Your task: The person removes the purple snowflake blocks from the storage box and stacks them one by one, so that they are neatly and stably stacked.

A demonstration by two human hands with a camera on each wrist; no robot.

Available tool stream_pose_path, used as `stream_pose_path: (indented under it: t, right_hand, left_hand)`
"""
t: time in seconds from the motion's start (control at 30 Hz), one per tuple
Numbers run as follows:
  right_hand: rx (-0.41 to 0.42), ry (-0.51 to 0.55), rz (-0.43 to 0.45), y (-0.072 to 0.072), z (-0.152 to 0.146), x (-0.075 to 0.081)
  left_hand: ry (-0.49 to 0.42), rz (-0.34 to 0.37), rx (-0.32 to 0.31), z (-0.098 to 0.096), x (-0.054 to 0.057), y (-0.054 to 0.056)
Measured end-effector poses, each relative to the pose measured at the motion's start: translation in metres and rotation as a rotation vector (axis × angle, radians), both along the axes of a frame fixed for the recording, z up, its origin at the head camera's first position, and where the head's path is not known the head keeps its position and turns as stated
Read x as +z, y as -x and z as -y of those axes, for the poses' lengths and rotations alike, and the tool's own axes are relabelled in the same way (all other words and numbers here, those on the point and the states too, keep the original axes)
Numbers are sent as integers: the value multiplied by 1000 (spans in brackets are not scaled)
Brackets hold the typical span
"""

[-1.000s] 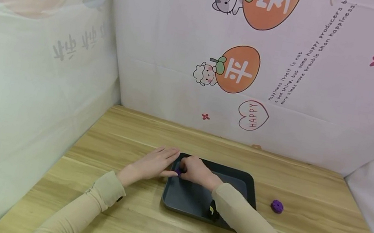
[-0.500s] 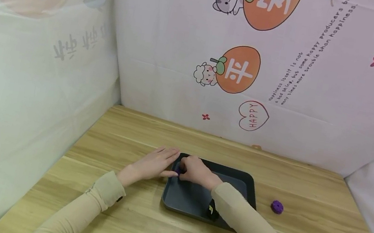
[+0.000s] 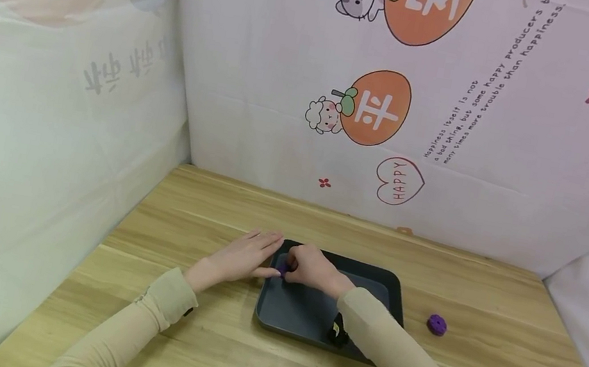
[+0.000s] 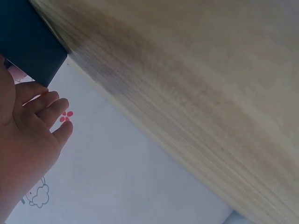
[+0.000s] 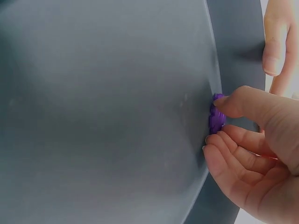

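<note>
In the head view, a dark rectangular baking tray (image 3: 302,314) lies on the wooden table. My right hand (image 3: 311,269) is inside it by the left wall, and pinches a small purple disc (image 5: 217,114) between thumb and fingers. The right wrist view shows the disc standing on edge, low against the tray wall, with a notched rim. My left hand (image 3: 238,257) lies along the outside of the tray's left rim, fingers extended and thumb reaching over the edge. In the left wrist view its fingertips meet the tray's edge (image 4: 39,42).
A second purple disc (image 3: 437,325), round and scalloped with holes, lies on the table (image 3: 219,353) right of the tray. A black item (image 3: 338,331) with a pale yellow mark shows beside the right sleeve, partly hidden. White printed cloth (image 3: 260,106) hangs behind and at the sides.
My right hand has shifted very slightly to the right, with the purple disc still between its fingers. The left hand and the tray stay in place.
</note>
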State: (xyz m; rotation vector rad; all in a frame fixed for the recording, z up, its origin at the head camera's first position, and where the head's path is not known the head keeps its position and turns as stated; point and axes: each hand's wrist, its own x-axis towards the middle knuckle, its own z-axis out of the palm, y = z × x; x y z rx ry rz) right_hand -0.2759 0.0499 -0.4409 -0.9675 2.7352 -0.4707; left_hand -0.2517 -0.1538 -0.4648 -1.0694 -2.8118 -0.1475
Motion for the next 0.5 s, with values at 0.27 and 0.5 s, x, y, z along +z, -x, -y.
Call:
stream_pose_path:
  t: [0.27,0.5]
  right_hand:
    - [-21,0,8,1,-9,-1]
    - [-38,6,6,-1,-23,3]
  left_hand:
    - [0,15,4,-2,4,-1]
    - [-6,46,19,-2,4,-3]
